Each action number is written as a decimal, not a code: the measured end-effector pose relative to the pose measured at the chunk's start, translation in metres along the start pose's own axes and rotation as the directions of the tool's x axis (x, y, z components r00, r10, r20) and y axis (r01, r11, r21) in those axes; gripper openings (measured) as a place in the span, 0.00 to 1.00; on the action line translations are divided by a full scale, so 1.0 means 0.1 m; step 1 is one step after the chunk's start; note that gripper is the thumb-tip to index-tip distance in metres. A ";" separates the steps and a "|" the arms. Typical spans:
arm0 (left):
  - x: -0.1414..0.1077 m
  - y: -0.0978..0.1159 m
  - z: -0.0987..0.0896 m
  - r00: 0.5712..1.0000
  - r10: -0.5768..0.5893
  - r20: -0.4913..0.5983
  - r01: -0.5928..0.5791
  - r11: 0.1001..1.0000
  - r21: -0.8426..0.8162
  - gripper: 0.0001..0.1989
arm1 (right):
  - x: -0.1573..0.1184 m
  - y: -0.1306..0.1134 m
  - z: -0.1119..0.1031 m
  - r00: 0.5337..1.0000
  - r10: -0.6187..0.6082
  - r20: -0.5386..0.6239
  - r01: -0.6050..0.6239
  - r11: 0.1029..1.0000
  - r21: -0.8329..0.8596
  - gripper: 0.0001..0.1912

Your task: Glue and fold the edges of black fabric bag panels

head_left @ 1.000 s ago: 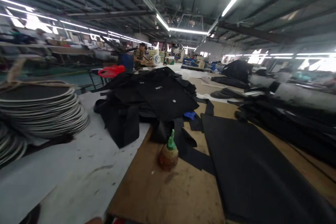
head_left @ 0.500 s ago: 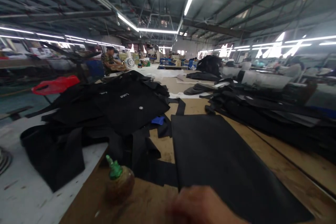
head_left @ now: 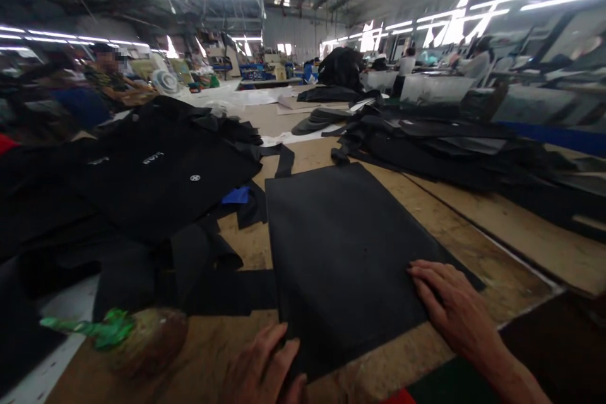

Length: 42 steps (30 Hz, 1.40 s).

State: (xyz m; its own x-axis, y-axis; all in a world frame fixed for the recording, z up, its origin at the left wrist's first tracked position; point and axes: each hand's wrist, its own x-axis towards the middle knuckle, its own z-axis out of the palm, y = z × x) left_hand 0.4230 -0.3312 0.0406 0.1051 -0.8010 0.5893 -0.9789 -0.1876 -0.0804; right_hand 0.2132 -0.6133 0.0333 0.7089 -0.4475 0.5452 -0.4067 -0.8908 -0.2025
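A flat black rectangular fabric panel (head_left: 341,259) lies on the wooden tabletop in front of me. My right hand (head_left: 457,306) rests on its right near part, fingers stretched out and palm down. At the panel's near left corner is my left hand (head_left: 265,366), its fingers spread and lightly bent with the tips at the edge; the lower part is cut off by the frame. Left of that hand sits a rounded brown container with a green nozzle-like top (head_left: 151,334).
Black fabric pieces (head_left: 165,177) with white prints are heaped on the left, with a blue scrap (head_left: 235,195) beside them. More black pieces (head_left: 449,145) are stacked on the right. Grey curved pieces (head_left: 322,118) lie farther back. A person (head_left: 106,76) sits far left.
My view has turned right and down. One blurred hand showed low in the frame before; now both hands are on or at the panel, which appears squarer to me.
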 end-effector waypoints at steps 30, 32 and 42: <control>0.99 -0.03 -0.15 0.219 -0.452 0.865 0.753 -0.486 -0.444 0.15 | 0.03 0.02 0.06 0.990 0.138 -0.010 -0.138 0.979 -0.147 0.30; 1.03 -0.06 -0.12 0.261 -0.467 0.845 0.794 -0.394 -0.463 0.17 | 0.03 0.02 0.06 0.989 0.144 -0.019 -0.145 0.980 -0.139 0.30; 0.90 -0.11 -0.06 0.315 -0.491 0.812 0.899 -0.119 -0.421 0.25 | 0.02 0.12 0.06 0.987 0.153 0.056 -0.149 0.986 -0.072 0.26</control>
State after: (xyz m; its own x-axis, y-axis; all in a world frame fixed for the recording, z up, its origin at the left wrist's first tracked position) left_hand 0.4419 -0.3980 0.0990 0.6561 -0.6217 -0.4279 0.1379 -0.4587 0.8778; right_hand 0.2128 -0.6252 0.0272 0.6696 -0.5822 0.4611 -0.5478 -0.8064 -0.2226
